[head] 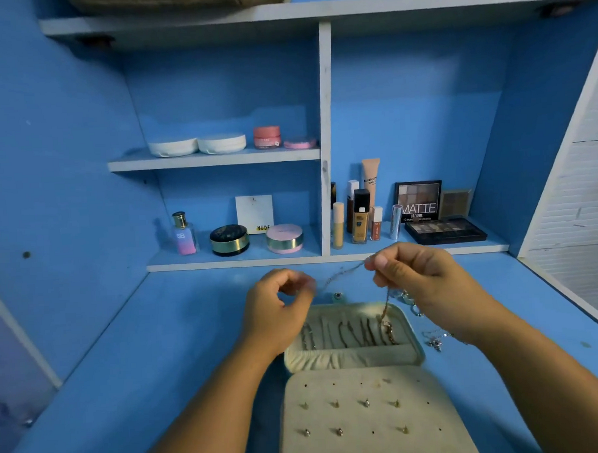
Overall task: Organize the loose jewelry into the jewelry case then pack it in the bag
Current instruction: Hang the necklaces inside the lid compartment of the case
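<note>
A cream jewelry case [351,357] lies open on the blue desk in front of me. Its far half holds several chains hanging in a row, and its near panel carries several stud earrings. My left hand [280,309] and my right hand [420,282] hover above the case. Each pinches one end of a thin chain necklace [341,276] stretched between them. A length of that chain hangs from my right hand down into the case's far half. Loose silver jewelry [434,340] lies on the desk to the right of the case, partly hidden by my right wrist.
Behind the desk, shelves [216,159] hold cosmetics: compacts, jars, a perfume bottle [184,234], foundation bottles [359,220] and eyeshadow palettes [445,230]. A white wall panel [577,193] bounds the desk on the right.
</note>
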Demonstrator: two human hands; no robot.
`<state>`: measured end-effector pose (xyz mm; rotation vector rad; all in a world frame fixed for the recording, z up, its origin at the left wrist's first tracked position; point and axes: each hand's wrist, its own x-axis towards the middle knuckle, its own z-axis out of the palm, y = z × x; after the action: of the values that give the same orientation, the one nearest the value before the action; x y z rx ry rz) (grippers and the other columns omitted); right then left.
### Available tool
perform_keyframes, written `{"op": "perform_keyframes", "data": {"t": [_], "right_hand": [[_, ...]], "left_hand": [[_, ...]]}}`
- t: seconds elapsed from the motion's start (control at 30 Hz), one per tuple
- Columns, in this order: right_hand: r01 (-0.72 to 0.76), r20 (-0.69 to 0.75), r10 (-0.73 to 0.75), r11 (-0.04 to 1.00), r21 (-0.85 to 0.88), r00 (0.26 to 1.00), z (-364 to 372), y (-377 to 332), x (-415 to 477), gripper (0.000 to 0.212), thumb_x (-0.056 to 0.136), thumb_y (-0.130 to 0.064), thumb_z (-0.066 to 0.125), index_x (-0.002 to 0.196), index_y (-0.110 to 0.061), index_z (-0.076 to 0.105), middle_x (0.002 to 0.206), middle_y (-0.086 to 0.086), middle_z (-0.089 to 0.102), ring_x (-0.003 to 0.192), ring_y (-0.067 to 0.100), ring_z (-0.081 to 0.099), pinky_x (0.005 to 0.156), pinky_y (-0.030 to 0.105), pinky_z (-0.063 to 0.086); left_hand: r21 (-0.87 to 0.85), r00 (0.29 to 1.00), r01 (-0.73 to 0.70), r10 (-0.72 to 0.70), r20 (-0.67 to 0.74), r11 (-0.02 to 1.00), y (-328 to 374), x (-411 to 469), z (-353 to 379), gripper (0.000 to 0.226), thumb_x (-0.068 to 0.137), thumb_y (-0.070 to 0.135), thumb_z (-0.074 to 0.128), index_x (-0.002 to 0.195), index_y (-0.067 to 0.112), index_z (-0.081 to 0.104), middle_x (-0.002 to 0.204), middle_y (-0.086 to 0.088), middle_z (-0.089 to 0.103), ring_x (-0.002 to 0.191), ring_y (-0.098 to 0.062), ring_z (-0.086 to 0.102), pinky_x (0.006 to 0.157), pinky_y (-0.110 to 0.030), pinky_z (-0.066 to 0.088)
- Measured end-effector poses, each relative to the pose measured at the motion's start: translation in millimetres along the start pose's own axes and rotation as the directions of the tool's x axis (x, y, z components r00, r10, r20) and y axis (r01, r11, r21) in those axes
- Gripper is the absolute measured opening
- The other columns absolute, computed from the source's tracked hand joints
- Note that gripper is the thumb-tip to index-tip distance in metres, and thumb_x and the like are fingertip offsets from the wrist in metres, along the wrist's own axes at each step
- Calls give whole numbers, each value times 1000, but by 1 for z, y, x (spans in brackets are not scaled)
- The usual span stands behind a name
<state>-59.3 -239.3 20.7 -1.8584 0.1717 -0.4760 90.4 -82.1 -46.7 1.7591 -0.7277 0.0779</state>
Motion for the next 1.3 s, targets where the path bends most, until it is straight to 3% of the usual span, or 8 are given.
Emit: {"op": "perform_keyframes", "data": {"t": [0.13, 0.27, 0.4, 0.57, 0.83, 0.93, 1.07, 1.3], "right_hand": [[-6, 157, 39, 979, -205, 987, -2, -25, 12, 18, 91, -31, 58, 87, -21, 71, 77, -8, 69, 78, 2, 63, 74, 11, 47], [27, 180, 39, 938, -346, 983, -4, -42, 23, 19, 88, -41, 60, 85, -25, 72, 83, -1, 70, 86, 24, 64, 84, 38, 52], [81, 281, 57, 885, -458, 958, 1, -42, 19, 24, 91, -45, 54, 80, -27, 65, 83, 8, 63, 61, 13, 50, 59, 25, 44], [47, 250, 45, 936, -349, 967, 7, -20, 10, 27, 92, -47, 51, 81, -25, 64, 75, 20, 51, 56, 16, 36, 54, 31, 32], [69, 167, -27, 966, -250, 986, 9, -8, 9, 27, 84, -52, 53, 84, -27, 65, 94, 14, 64, 74, 32, 55, 71, 43, 51], [98, 146, -66, 970, -223, 987, 9, -8, 10, 26, 84, -47, 54, 82, -24, 67, 93, 3, 63, 84, 20, 63, 78, 39, 53], [102, 73, -94, 989, -106, 993, 8, -7, 10, 29, 82, -44, 57, 82, -18, 69, 94, -2, 65, 90, 10, 63, 77, 14, 47], [-60, -62, 59, 998, -14, 996, -1, 4, 17, 27, 88, -34, 58, 87, -10, 69, 68, -18, 66, 69, -7, 58, 78, 26, 45]], "left_hand": [[-101, 999, 28, -25, 28, 994, 2, -1, 0, 13, 72, 39, 66, 79, 30, 72, 85, 16, 70, 90, -10, 62, 74, -29, 45], [-137, 988, -82, 99, 120, 987, 17, -4, 2, 34, 73, 62, 57, 91, 38, 71, 101, 19, 66, 105, -6, 58, 82, -27, 42], [-136, 946, -128, 163, 279, 982, 28, -6, 5, 35, 79, 63, 53, 103, 42, 67, 111, 21, 64, 114, -5, 55, 89, -26, 41], [-144, 925, -88, 135, 355, 986, 30, -5, 4, 16, 85, 46, 66, 92, 33, 71, 106, 20, 65, 108, -3, 58, 94, -30, 43], [-103, 911, 18, 27, 411, 995, 30, -4, 1, 11, 92, 39, 61, 98, 40, 70, 111, 18, 67, 109, -3, 60, 102, -43, 44], [-181, 842, 108, 7, 539, 978, 37, -6, -1, 29, 91, 46, 49, 113, 40, 66, 123, 15, 66, 122, -3, 54, 110, -34, 39], [-255, 789, 174, 21, 615, 951, 47, -11, -3, 24, 99, 32, 46, 107, 24, 68, 115, 10, 71, 117, -1, 57, 102, -20, 40], [-296, 744, 335, -59, 666, 894, 48, -10, -7, 19, 92, 25, 50, 96, 14, 66, 84, 3, 73, 96, -13, 68, 91, -27, 53]]}}
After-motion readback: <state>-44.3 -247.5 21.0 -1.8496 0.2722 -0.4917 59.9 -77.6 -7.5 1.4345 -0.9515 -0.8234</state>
